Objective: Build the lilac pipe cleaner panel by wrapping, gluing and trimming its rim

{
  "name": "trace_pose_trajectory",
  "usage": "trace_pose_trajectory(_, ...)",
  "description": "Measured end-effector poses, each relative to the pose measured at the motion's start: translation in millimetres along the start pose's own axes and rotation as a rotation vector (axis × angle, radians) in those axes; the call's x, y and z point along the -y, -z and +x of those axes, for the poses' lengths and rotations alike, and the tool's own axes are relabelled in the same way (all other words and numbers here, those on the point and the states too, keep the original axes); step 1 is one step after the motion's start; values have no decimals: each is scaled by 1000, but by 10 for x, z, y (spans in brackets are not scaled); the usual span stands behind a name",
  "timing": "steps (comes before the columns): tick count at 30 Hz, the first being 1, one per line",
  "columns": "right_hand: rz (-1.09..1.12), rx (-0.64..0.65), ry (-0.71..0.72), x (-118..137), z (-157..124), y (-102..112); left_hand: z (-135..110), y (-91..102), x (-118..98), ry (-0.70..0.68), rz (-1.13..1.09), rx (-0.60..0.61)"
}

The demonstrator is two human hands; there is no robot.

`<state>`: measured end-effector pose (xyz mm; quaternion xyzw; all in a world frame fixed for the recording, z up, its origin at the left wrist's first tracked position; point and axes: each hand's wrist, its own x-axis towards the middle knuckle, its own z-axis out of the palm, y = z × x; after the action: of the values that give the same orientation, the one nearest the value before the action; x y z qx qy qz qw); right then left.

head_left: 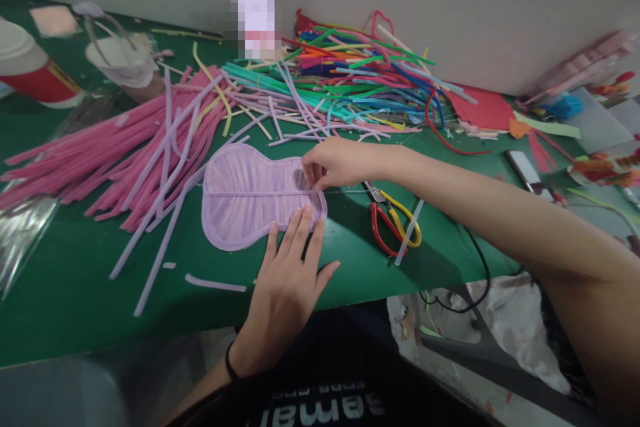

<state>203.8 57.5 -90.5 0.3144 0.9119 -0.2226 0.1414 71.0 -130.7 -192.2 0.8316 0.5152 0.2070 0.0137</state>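
A lilac gourd-shaped piece built of fuzzy pipe cleaners lies flat on the green table. One lilac pipe cleaner runs lengthwise across its middle, and a thin bare wire sticks out past the right end. My left hand rests with spread fingers on the near right edge of the piece. Over the right end, my right hand has thumb and fingers pinched at the middle strip; the fingertips partly cover what they grip. Just right of it lie pliers with red and yellow handles.
Bundled pink pipe cleaners and loose lilac ones lie left. A multicoloured pipe cleaner heap spreads along the back wall. Paper cups stand at the far left. A white-topped object and red sheets lie right.
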Motion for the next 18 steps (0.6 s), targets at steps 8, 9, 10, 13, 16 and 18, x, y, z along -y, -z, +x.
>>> trace_pose_trajectory(8,-63,-47,-11,48,-38,-35,6,4,-5,7,-3,-9)
trace_pose_trajectory(9,-66,-51,-6,45,-35,-41,4,10,-5,8,-7,-10)
trace_pose_trajectory(10,-68,-55,-1,38,-29,-48,1,18,-4,8,-14,-10)
trace_pose_trajectory(13,-69,-58,14,0,-11,-67,-7,35,2,5,-42,-15)
trace_pose_trajectory(16,-44,-58,17,-40,-4,-79,-9,44,-5,-5,-60,-38)
trace_pose_trajectory(18,-9,-67,1,-56,-15,-83,-12,62,-15,-24,-76,-67)
